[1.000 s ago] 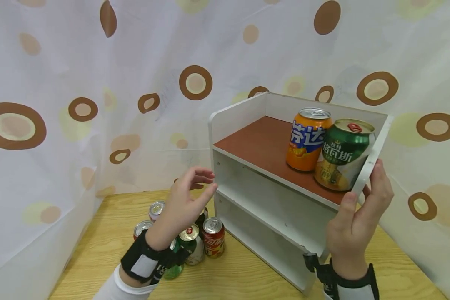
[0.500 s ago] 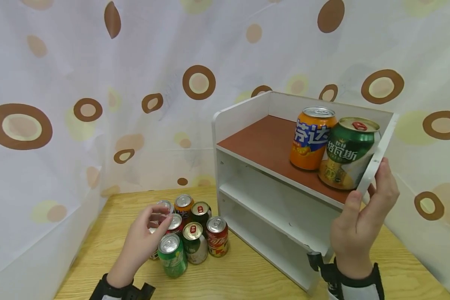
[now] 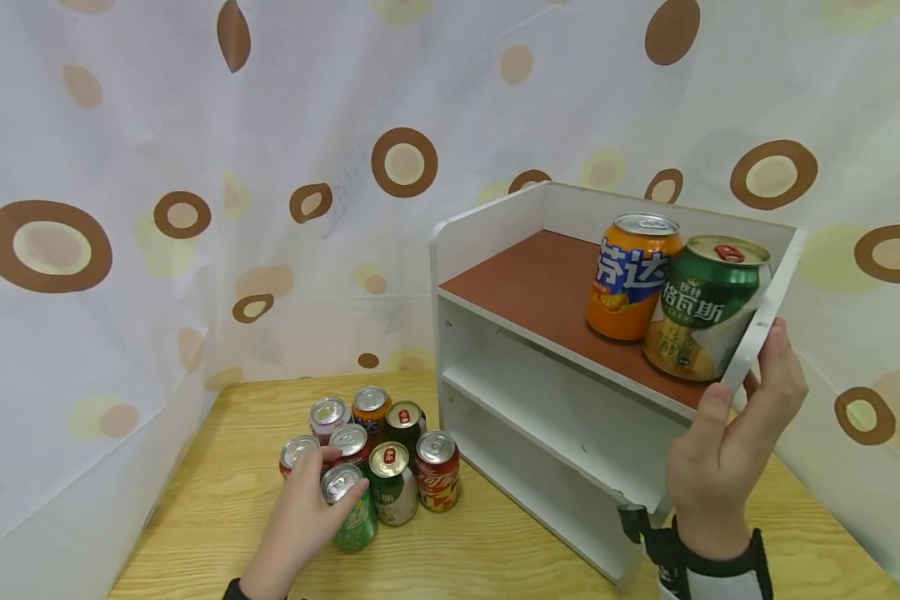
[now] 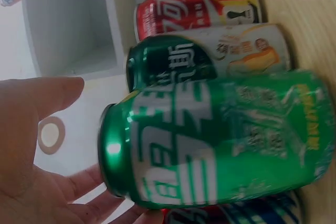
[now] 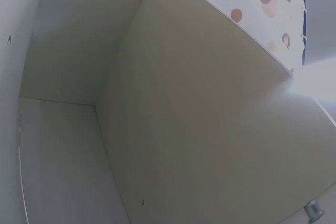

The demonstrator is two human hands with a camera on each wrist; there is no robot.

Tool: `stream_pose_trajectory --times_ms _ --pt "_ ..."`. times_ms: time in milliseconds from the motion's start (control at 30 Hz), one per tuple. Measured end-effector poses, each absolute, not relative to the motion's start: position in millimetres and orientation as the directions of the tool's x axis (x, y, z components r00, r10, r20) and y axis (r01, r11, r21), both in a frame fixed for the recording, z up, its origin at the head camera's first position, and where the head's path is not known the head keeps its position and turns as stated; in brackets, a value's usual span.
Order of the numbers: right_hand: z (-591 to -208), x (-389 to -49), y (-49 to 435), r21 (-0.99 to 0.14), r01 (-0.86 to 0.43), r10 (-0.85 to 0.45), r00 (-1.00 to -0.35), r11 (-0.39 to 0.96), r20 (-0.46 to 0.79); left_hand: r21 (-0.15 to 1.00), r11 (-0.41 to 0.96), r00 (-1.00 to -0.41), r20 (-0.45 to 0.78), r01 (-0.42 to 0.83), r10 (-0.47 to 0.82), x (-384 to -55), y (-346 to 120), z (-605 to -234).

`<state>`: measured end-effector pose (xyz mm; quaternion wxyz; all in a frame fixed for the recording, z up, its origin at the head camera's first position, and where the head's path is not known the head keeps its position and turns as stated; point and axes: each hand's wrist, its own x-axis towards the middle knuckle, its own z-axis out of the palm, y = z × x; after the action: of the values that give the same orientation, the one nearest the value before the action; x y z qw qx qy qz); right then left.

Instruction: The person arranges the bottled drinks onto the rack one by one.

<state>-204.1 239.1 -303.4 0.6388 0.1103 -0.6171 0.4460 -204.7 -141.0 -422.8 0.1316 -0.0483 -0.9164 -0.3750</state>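
Observation:
My left hand reaches over a green soda can at the front of a group of cans on the table. In the left wrist view, the thumb stands apart from the green can while the fingers lie behind its top end. My right hand grips the right side panel of a white shelf, thumb in front and fingers behind. On the shelf's brown top stand an orange soda can and a green-and-gold can, side by side. The right wrist view shows only the shelf's inside walls.
Close by the green can stand a green-and-white can, a red can, a dark can and several others. The shelf stands at an angle to their right. A spotted curtain hangs behind the wooden table.
My left hand has come down from beside the shelf, swung left over the cans, then moved to the green can. The right hand keeps its grip on the shelf panel.

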Motion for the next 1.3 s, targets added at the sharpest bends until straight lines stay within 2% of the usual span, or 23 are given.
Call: stream_pose_trajectory --times_ms 533,967,1300 --pt "-303.2 -203.5 238.1 -0.413 -0.71 0.438 -0.162 0.57 0.884 0.671 0.741 -0.986 0.146 0.042 -0.076 -201.7 -139.0 -449.2" --pt "-306.1 -205.2 240.8 -0.411 -0.706 0.436 -0.16 0.576 0.886 0.74 0.673 -0.994 0.083 0.013 -0.073 -205.5 -143.5 -460.2" --pt "-304.5 -205.8 239.3 -0.403 -0.716 0.441 -0.147 0.57 0.885 0.743 0.669 -0.996 0.047 -0.02 -0.082 -206.8 -145.7 -462.8"
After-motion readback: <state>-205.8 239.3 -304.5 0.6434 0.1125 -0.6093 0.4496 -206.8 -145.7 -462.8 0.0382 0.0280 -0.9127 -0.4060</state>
